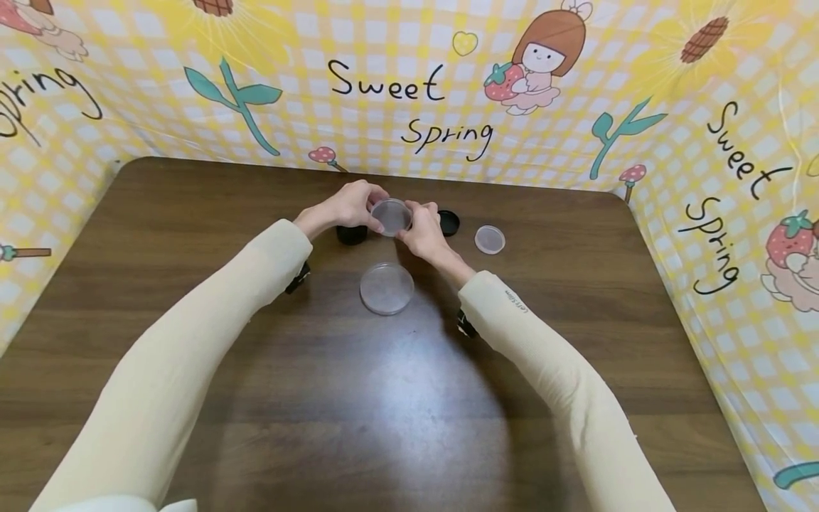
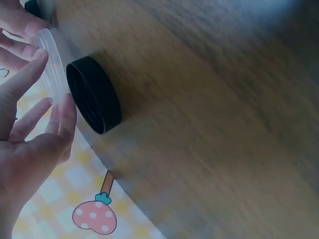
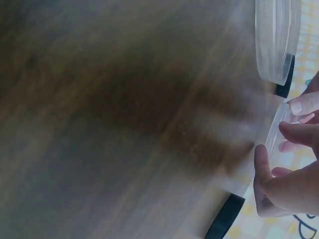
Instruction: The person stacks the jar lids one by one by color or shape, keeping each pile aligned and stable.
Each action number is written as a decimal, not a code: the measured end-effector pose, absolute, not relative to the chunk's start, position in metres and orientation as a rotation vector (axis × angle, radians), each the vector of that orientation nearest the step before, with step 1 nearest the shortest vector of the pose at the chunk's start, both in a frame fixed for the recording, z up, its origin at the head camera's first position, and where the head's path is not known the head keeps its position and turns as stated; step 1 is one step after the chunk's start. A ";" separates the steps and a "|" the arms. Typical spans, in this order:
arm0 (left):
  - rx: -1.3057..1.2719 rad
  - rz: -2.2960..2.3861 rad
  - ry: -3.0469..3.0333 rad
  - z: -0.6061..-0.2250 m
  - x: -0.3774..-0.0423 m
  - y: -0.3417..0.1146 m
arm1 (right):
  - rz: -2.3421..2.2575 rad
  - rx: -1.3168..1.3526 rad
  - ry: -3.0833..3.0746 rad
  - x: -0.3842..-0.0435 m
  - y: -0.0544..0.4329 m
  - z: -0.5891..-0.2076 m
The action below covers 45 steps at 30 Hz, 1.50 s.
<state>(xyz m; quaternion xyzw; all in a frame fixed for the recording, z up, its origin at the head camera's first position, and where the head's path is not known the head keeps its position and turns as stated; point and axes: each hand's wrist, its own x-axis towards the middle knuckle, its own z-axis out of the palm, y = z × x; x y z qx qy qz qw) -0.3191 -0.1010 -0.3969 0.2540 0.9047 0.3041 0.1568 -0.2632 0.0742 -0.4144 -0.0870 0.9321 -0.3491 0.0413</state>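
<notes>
A clear, shallow round dish (image 1: 392, 217) is held between both hands above the far part of the table. My left hand (image 1: 353, 206) grips its left edge, thumb on the near side and fingers around the far side. On the opposite edge, my right hand (image 1: 424, 231) pinches the rim. In the left wrist view the dish (image 2: 54, 69) appears edge-on, tilted, with fingertips of both hands on it. Close to the left hand stands a black round lid (image 2: 94, 94), its hollow side showing. Another black round lid (image 1: 449, 223) lies just right of the right hand.
A larger clear round dish (image 1: 387, 289) sits on the brown wooden table (image 1: 307, 398), nearer than the hands. To the right lies a small clear disc (image 1: 489, 240). A patterned yellow checked cloth (image 1: 384, 43) rises behind the table's far edge.
</notes>
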 end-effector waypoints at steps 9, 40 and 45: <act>0.729 0.927 2.593 -0.391 -0.313 -0.101 | -1.130 -0.304 2.858 -0.258 0.079 -0.407; 0.680 1.221 2.611 -0.390 -0.257 -0.102 | -1.350 -0.385 2.728 -0.225 0.094 -0.398; 0.656 1.227 2.644 -0.389 -0.246 -0.102 | -1.362 -0.408 2.701 -0.219 0.094 -0.398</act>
